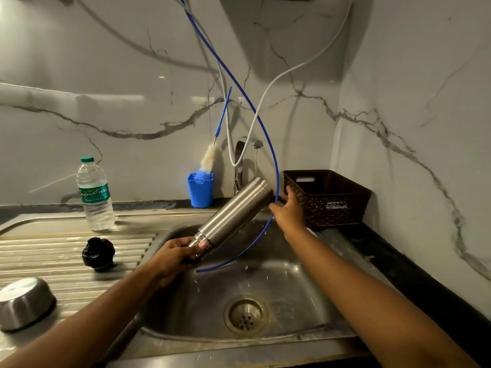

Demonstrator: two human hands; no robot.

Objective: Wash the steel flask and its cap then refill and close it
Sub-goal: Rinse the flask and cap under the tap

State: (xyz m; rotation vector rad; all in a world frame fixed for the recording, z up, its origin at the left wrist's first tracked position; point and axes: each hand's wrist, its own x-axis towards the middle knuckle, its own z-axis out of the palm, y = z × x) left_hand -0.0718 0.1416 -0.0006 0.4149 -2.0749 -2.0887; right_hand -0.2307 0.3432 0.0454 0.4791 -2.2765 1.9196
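Steel flask (233,211): rigid, likely wet and slippery. Left hand (183,254) grips its neck; right hand (288,211), fingers loosely spread, steadies the base. Neck looks the surest hold.

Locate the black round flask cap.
In the head view the black round cap lies on the ribbed steel draining board left of the sink basin, between the clear plastic water bottle behind it and the overturned steel bowl in front.
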